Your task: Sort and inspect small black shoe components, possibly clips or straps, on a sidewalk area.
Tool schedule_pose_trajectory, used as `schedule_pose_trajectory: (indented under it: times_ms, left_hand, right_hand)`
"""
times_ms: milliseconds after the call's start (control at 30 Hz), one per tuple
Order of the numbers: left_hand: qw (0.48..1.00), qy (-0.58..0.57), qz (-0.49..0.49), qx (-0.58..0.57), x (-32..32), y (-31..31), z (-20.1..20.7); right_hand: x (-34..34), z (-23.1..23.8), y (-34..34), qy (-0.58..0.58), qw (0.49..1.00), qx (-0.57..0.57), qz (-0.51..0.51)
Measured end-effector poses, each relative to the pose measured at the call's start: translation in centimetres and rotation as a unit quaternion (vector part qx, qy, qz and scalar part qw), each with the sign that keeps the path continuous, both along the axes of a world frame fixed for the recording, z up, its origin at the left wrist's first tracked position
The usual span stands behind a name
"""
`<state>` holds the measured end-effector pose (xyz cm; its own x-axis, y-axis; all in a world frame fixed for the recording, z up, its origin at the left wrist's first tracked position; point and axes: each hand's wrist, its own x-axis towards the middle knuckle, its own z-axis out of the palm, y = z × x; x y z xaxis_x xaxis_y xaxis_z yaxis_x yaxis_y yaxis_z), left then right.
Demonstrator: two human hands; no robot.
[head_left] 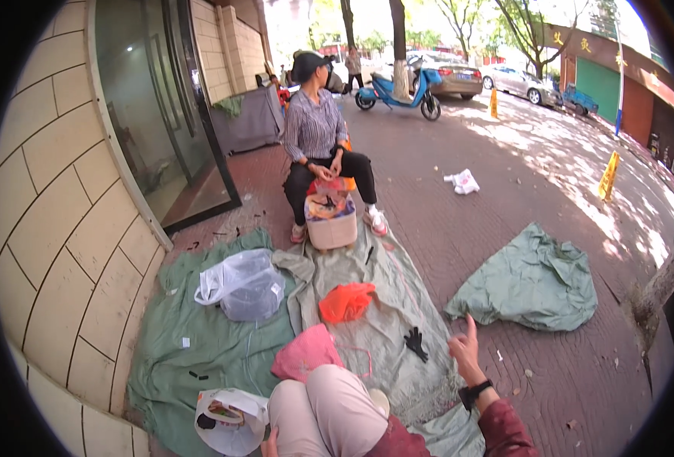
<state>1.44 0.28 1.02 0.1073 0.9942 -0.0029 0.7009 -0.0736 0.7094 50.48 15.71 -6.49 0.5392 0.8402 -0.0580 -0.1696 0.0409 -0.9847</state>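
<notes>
Green ground sheet [200, 343] covers the brick pavement; near its right edge lies a black glove [416, 343]. Right hand [466, 349], empty with fingers loosely apart, hovers beside the glove. Left hand [270, 442], barely visible at the knee: state indeterminable.

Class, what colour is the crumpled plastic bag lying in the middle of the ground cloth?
Orange bag, clearest in the head view.

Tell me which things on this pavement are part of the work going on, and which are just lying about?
In the work:
- green ground cloth
- clear bag
- orange bag
- pink bag
- white bag by the left hand
- black glove near the raised, empty right hand
- bucket

Lying about:
- crumpled green sheet
- white litter
- yellow cones
- blue scooter
</notes>
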Motion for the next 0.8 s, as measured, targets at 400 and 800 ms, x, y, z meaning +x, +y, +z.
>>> schedule_pose_trajectory:
  times_ms: [400,800]
  left_hand:
    - [1.000,0.011,0.009,-0.015,-1.2,-1.3,-1.6]
    - [0.998,-0.034,0.000,-0.061,-0.4,-0.4,0.4]
  right_hand:
    - [-8.2,3.8,5.2,-0.004,0.989,-0.005,0.145]
    - [-15.7,2.9,-5.7,-0.036,0.974,-0.090,0.205]
